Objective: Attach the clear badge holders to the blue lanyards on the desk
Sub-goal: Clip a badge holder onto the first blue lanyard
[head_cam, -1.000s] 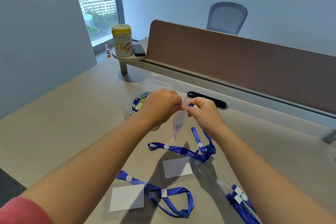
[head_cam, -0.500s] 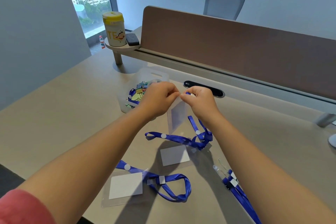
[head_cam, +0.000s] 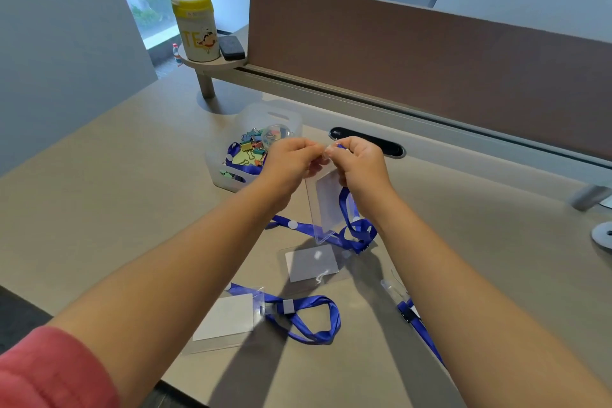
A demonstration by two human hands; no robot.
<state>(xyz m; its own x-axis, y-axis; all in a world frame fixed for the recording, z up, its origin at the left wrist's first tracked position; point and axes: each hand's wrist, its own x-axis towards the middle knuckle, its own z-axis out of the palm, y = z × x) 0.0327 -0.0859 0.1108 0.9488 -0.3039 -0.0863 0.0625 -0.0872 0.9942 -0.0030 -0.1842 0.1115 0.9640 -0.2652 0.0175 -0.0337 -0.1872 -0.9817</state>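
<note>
My left hand (head_cam: 291,164) pinches the top edge of a clear badge holder (head_cam: 326,205) that hangs upright above the desk. My right hand (head_cam: 359,166) pinches the clip end of a blue lanyard (head_cam: 352,230) right at that top edge; the strap trails down and coils on the desk under my hands. A second clear holder (head_cam: 311,263) with a white card lies flat just below. At the front lies a third holder (head_cam: 225,318) joined to a looped blue lanyard (head_cam: 308,318). Another blue lanyard (head_cam: 422,329) lies beside my right forearm.
A clear plastic bin (head_cam: 255,149) of coloured binder clips stands behind my left hand. A yellow-lidded canister (head_cam: 195,28) and a dark case (head_cam: 231,47) sit on a small raised shelf. A brown divider panel (head_cam: 430,66) runs along the back, with a cable slot (head_cam: 367,146) before it.
The badge holder has turned from edge-on to facing me, hanging lower between my hands. Both hands stay together at its top, and the view has tilted down.
</note>
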